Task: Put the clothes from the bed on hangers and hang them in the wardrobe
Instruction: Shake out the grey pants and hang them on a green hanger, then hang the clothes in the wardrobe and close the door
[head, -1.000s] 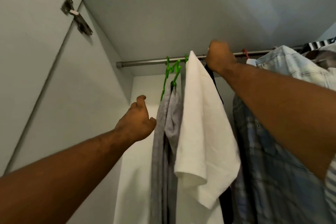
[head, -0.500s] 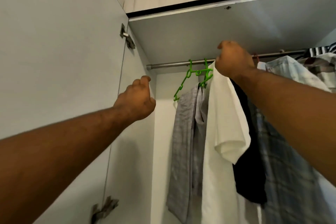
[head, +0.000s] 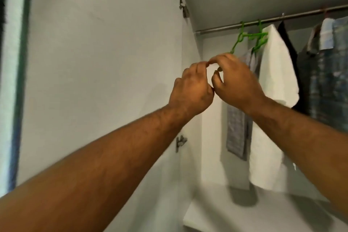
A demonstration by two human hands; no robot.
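Observation:
Inside the wardrobe a metal rail (head: 226,28) carries green hangers (head: 252,36). From them hang a grey garment (head: 236,130) and a white T-shirt (head: 276,81), side by side. My left hand (head: 190,88) and my right hand (head: 238,83) are raised together in front of the wardrobe's left side, below the rail. Their fingers are loosely curled, the index tips meet, and neither hand holds anything. My right hand covers the top of the grey garment.
A dark garment (head: 288,43) and a blue plaid shirt (head: 327,84) hang further right on the rail. The open white wardrobe door (head: 103,62) fills the left, with hinges (head: 183,8) on its edge. A white shelf (head: 244,214) lies below the clothes.
My right hand has let go at the rail and dropped down and left to meet my left hand. The view has swung left and back, so the clothes now sit at the right.

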